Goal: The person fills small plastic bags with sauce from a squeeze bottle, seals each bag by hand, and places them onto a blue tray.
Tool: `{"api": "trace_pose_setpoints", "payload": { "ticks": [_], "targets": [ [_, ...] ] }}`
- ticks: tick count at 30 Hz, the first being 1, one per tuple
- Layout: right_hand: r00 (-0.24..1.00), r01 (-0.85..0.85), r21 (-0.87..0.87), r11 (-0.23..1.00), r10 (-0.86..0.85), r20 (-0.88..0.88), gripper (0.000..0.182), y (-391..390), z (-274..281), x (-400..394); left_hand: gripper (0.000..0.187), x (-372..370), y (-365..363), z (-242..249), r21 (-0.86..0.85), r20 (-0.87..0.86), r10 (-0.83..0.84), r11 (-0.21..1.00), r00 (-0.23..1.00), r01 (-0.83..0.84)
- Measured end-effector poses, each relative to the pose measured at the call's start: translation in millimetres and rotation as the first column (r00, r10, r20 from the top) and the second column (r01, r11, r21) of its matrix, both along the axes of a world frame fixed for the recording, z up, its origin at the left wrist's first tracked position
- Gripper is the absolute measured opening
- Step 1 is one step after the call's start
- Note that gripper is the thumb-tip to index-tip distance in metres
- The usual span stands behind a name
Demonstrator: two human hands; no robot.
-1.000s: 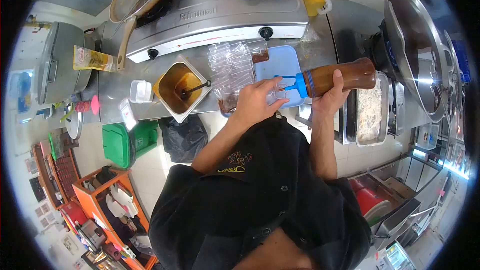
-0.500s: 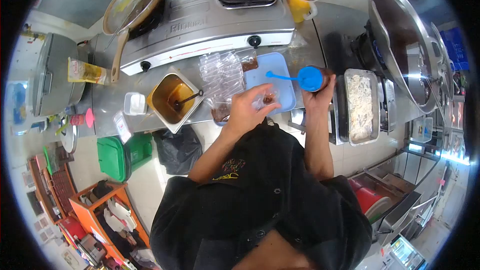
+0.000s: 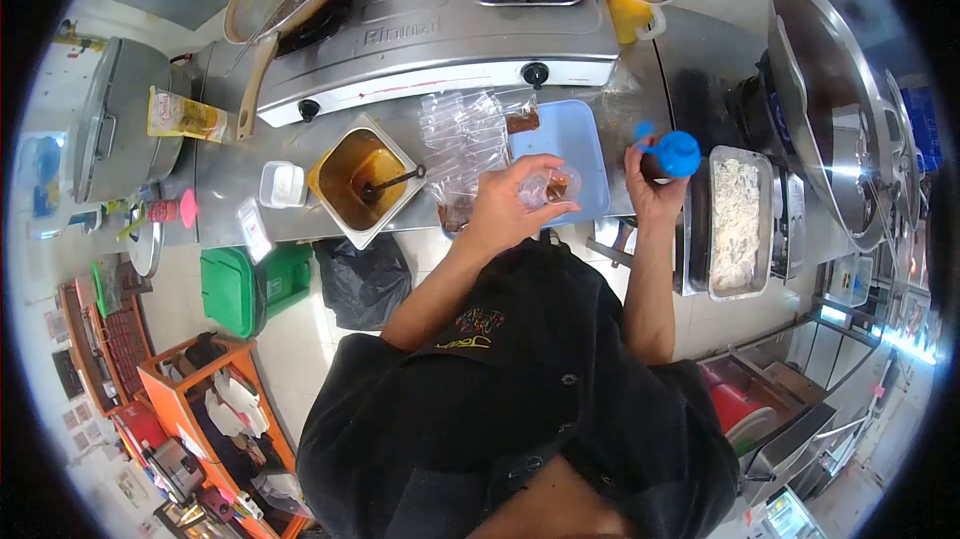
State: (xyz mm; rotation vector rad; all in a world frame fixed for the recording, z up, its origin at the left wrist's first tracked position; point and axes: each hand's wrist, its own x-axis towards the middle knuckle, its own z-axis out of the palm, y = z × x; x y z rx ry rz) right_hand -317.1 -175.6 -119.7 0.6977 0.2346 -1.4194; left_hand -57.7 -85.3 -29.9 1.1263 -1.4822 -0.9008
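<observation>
Left hand [image 3: 512, 201] is clamped on 1 small clear plastic cup [image 3: 548, 189] with brown contents, pinched by its sides, likely to leave the mouth unblocked. Right hand [image 3: 656, 195] grips 1 blue-capped brown squeeze bottle [image 3: 678, 154], seemingly cap-up against drips. Blue plastic tray [image 3: 592, 151] sits just beyond left hand.

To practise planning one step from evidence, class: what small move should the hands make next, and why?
Probably the right hand should set the bottle down on the counter: it is held apart from the clear cup, which contains a little brown sauce. The left hand grips that cup, so freeing the other could help.
</observation>
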Motion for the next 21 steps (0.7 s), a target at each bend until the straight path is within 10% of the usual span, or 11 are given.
{"api": "trace_pose_setpoints", "payload": {
  "ticks": [1,6,11,21],
  "targets": [
    [0.958,0.016,-0.11,0.994,-0.047,-0.283,0.052,5,-1,7,0.05,1,1,0,0.0,0.027,-0.002,1.0,1.0,0.002],
    [0.972,-0.078,-0.219,0.973,0.025,-0.234,0.06,38,50,37,0.04,7,8,3,0.063,0.117,-0.027,0.998,0.993,0.02],
    [0.639,-0.151,-0.337,0.929,-0.169,-0.751,0.057,49,77,54,0.037,10,9,7,0.106,0.188,-0.054,0.994,0.981,0.035],
    [0.211,-0.076,-0.266,0.961,-0.245,-0.946,0.051,48,80,64,0.043,2,4,8,0.12,0.304,-0.093,0.991,0.948,0.058]
  ]
}}
